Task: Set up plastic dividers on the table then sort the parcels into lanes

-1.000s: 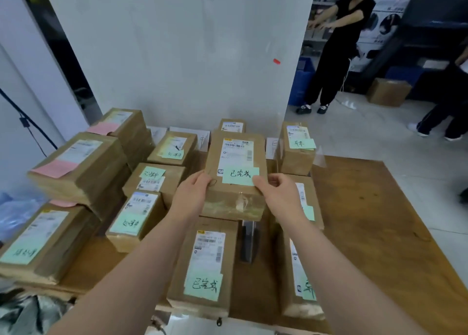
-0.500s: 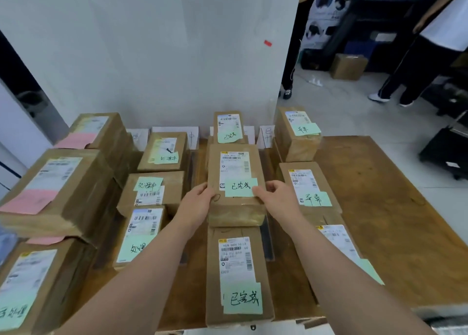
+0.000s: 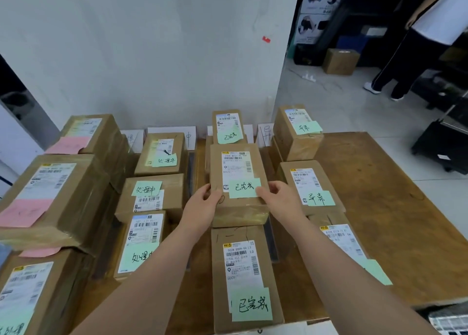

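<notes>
Near parcel (image 3: 244, 279): lies at bottom centre of the wooden table (image 3: 395, 208), green note on its near end.
Held parcel (image 3: 238, 182): mid-frame, middle lane, just beyond the near one.
Left hand (image 3: 202, 208): fingers clasp its near left corner.
Right hand (image 3: 281, 200): fingers clasp its near right corner.
Far parcel (image 3: 228, 126): upper centre, by the white wall (image 3: 152, 55).

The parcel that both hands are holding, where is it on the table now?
In the head view, the held parcel sits mid-table in the middle lane, between the far parcel and the near parcel, with the left hand and right hand at its near corners.
</notes>
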`<state>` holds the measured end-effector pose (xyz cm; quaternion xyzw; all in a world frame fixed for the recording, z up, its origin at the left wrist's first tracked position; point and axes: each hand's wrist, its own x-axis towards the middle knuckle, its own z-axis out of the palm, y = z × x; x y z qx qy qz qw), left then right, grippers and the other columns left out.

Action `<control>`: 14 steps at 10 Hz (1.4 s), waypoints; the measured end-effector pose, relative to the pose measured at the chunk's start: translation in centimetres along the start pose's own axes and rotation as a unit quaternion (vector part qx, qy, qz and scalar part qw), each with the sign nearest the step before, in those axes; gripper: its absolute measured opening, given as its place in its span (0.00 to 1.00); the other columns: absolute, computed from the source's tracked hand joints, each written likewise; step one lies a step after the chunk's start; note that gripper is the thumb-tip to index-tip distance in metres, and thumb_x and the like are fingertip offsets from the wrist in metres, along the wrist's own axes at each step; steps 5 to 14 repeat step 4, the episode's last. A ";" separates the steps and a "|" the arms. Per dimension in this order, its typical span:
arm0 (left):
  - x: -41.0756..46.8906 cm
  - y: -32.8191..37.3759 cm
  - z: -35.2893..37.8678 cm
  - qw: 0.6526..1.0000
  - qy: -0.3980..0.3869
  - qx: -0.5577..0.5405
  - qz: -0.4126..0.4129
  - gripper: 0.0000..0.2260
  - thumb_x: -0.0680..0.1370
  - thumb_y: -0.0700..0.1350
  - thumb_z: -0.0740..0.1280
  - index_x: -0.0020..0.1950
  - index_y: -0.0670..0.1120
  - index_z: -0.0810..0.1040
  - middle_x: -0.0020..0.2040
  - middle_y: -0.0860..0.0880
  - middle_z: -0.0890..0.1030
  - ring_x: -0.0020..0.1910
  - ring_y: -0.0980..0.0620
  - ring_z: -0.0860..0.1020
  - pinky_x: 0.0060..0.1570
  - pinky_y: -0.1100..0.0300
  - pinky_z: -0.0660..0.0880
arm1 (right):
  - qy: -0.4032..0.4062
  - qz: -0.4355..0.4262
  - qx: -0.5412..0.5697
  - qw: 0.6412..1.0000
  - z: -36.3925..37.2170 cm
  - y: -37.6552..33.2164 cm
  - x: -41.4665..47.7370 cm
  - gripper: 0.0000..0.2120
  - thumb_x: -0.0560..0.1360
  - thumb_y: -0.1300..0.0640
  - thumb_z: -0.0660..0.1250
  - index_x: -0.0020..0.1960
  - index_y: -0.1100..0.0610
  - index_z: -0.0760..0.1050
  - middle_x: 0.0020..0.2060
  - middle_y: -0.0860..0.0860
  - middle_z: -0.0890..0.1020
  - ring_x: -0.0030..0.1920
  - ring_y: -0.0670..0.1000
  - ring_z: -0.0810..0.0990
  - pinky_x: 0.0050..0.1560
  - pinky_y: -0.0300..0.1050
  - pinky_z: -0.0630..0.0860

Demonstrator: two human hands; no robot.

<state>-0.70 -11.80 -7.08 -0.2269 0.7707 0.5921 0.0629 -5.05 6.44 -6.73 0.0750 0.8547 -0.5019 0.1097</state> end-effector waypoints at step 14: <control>-2.5 2.3 -2.4 0.976 0.064 0.178 0.107 0.22 0.83 0.51 0.59 0.77 0.48 0.66 0.73 0.48 0.72 0.70 0.48 0.71 0.65 0.54 0.68 | 0.035 -0.099 -0.129 0.986 -2.4 -3.6 -1.8 0.25 0.78 0.50 0.65 0.73 0.55 0.66 0.70 0.50 0.73 0.66 0.51 0.74 0.55 0.42 0.71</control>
